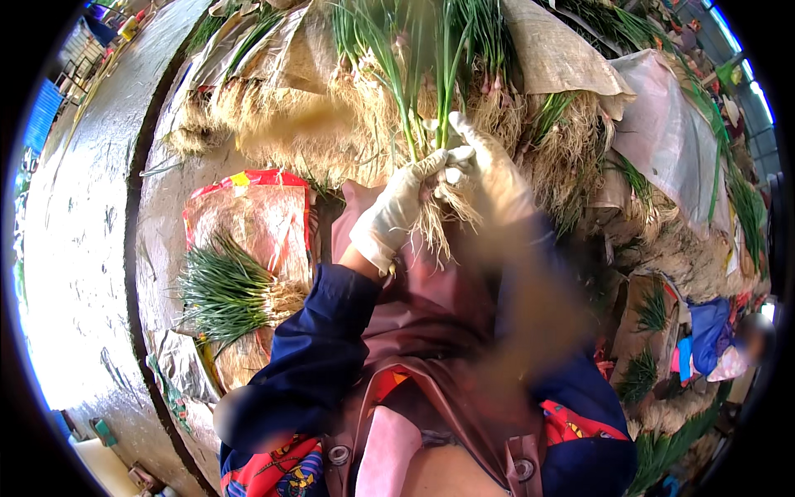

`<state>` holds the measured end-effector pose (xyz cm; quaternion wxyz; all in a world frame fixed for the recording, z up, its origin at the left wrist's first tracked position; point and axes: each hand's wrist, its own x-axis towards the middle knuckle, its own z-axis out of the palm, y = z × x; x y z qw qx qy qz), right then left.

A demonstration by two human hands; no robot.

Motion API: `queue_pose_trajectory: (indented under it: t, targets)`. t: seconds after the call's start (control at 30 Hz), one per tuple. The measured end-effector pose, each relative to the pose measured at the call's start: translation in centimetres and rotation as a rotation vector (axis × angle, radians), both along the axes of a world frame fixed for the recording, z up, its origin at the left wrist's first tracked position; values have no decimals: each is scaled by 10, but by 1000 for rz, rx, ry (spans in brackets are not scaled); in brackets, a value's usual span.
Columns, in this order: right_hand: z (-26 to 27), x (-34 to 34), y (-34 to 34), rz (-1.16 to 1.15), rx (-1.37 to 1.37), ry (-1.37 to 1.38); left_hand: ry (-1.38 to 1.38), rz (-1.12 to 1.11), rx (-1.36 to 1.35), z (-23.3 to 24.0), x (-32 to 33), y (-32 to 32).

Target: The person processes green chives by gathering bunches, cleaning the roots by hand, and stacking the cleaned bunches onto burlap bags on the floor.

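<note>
Both of my hands wear pale gloves and meet in front of my chest. My left hand (pixel 391 214) grips a few spring onions (pixel 445 93) low on their stems, and their pale roots hang below it. My right hand (pixel 497 171) closes its fingers on the same stems from the other side, partly blurred. The green leaves point away from me. Just beyond my hands lies a large heap of spring onions (pixel 490 56) with long, tangled, straw-coloured roots. A brown apron (pixel 428 310) covers my lap under the hands.
At my left, a bundle of spring onions (pixel 230 286) rests on a red-edged sack (pixel 248 205). Woven sacking (pixel 559 43) and a whitish sheet (pixel 671 124) partly cover the heap. A dark groove (pixel 133 248) runs along the wet concrete floor. Another person (pixel 726 357) is at the far right.
</note>
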<state>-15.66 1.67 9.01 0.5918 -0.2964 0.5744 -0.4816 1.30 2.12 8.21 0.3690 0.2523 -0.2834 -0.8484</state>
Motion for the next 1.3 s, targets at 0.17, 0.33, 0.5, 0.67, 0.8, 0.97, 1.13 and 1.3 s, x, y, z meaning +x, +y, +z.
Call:
queue_pose_trajectory:
  t: [0.17, 0.33, 0.5, 0.67, 0.8, 0.97, 1.13, 1.3]
  targets:
    - [0, 14, -4, -33, -184, -228, 51, -46, 58, 4, 10, 3]
    - [-25, -21, 40, 22, -434, 1093, -109, -194, 33, 8, 11, 3]
    - [-60, -108, 116, -206, -169, 966, -278, -273, 103, 22, 27, 13]
    - [-58, -114, 137, 299, 96, 1548, -365, -36, 89, 19, 39, 0]
    - [-45, -48, 46, 170, 104, 1340, -395, 126, 24, -6, 5, -14]
    - [-19, 17, 15, 164, -46, 1361, -517, 183, -237, -19, -18, -23]
    - [5, 8, 43, 171, -219, 1338, -576, -14, -146, -3, -3, -19]
    - [-2, -2, 12, 180, -495, 527, -414, -141, -105, -2, 10, -10]
